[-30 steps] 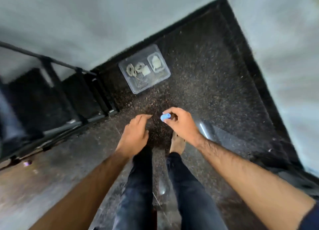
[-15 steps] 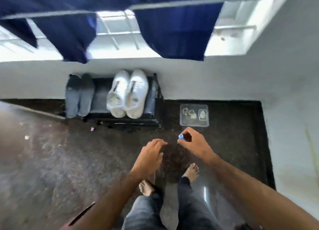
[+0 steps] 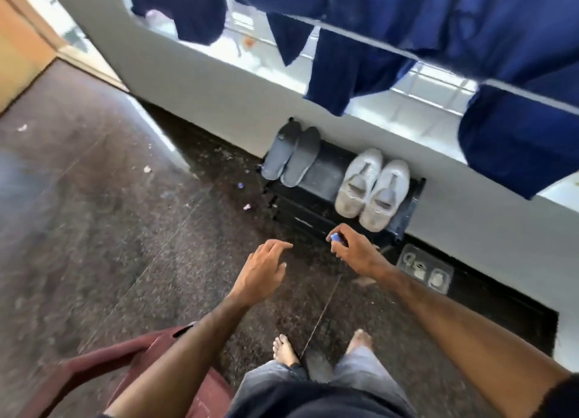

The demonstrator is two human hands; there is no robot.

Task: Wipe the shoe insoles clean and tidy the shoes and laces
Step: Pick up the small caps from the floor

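A pair of white shoes (image 3: 372, 188) without laces sits on a low black rack (image 3: 316, 210) against the wall. Two grey insoles (image 3: 291, 157) lean on the rack's left end. On the floor right of the rack lies a clear plastic tray (image 3: 424, 268) with coiled laces and small pads in it. My right hand (image 3: 354, 248) hovers in front of the rack, its fingers pinched on a small blue object (image 3: 336, 238). My left hand (image 3: 263, 270) floats beside it, fingers apart and holding nothing.
Dark blue clothes (image 3: 438, 35) hang on a line above the rack. A maroon plastic chair (image 3: 131, 367) stands at my lower left. My bare feet (image 3: 286, 351) are on the dark speckled floor, with bits of litter (image 3: 244, 206) left of the rack.
The view has swung left and tilted, so the rack and shoes now sit right of centre and the chair shows. Both hands keep their pose, the blue object still pinched.
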